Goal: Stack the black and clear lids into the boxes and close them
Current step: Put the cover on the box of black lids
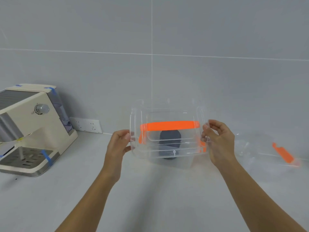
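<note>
A clear box [168, 134] was gripped at its ends by the left hand [119, 144] and right hand [219, 141]. Black lids [170, 143] were seen inside, between the hands.

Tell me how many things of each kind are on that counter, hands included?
Hands: 2, left hand and right hand
Clear boxes with orange latches: 2, held box and second box
Stack of black lids: 1
Espresso machine: 1
Wall socket strip: 1
Total: 7

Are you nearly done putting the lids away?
About halfway. Black lids already sit in the middle box. Both hands, left hand and right hand, hold its clear cover above it, not yet shut. The second box on the right looks open.
</note>
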`<action>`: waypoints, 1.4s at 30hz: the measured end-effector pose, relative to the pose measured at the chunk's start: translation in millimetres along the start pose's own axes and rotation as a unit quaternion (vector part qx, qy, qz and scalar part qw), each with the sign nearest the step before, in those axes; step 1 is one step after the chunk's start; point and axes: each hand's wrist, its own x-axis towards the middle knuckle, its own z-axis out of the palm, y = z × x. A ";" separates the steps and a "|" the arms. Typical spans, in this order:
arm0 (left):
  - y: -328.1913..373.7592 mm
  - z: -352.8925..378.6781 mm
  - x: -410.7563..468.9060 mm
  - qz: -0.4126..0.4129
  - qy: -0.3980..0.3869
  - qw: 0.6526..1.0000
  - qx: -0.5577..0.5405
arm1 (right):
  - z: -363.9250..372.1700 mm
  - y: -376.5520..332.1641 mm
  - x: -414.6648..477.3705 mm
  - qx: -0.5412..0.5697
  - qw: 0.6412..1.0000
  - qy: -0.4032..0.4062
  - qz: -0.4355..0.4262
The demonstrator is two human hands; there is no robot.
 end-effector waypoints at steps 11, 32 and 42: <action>-35.8 25.7 33.1 -0.085 -0.061 0.992 0.067 | -1.4 53.7 25.8 -0.038 0.994 0.096 0.041; -92.0 39.1 90.1 -0.199 -0.101 0.969 0.103 | 6.2 97.1 34.0 -0.416 0.909 -0.020 0.005; -93.2 39.8 92.3 -0.218 -0.097 0.957 0.165 | 5.7 101.1 29.5 -0.450 0.892 -0.034 0.031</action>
